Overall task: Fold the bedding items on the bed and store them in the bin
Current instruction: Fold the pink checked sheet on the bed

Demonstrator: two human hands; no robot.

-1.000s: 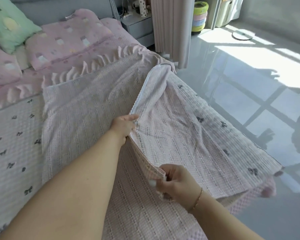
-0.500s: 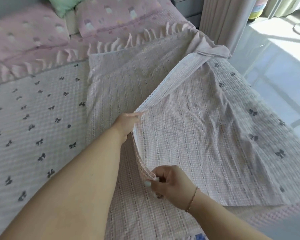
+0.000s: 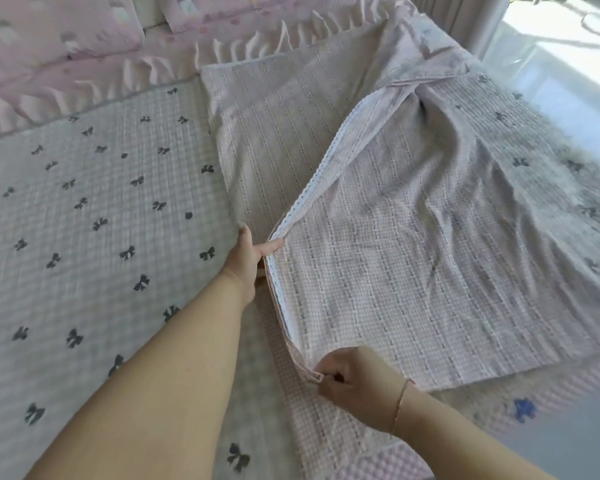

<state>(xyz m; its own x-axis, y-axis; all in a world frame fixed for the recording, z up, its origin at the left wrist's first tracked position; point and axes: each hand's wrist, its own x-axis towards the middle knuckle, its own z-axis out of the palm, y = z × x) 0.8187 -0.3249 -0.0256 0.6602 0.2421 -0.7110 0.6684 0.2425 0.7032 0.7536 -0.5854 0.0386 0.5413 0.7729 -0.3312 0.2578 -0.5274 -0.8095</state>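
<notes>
A pale pink checked blanket (image 3: 413, 237) with a white lace edge lies spread over the right half of the bed, its right part folded over toward the middle. My left hand (image 3: 250, 258) pinches the lace-trimmed edge midway along the fold and lifts it slightly. Nearer to me, my right hand (image 3: 354, 379), with a thin bracelet at the wrist, grips the blanket's near corner. No bin is in view.
The bed sheet (image 3: 84, 220) is white with dark bow prints and fills the left side. Pink pillows (image 3: 49, 32) and a ruffled pink cover (image 3: 146, 74) lie at the head. A curtain (image 3: 471, 15) and glossy sunlit floor (image 3: 568, 64) are on the right.
Both hands have carried the blanket's edge leftward across the bed while keeping their hold. The view has swung left and down, losing the nightstand and much of the floor.
</notes>
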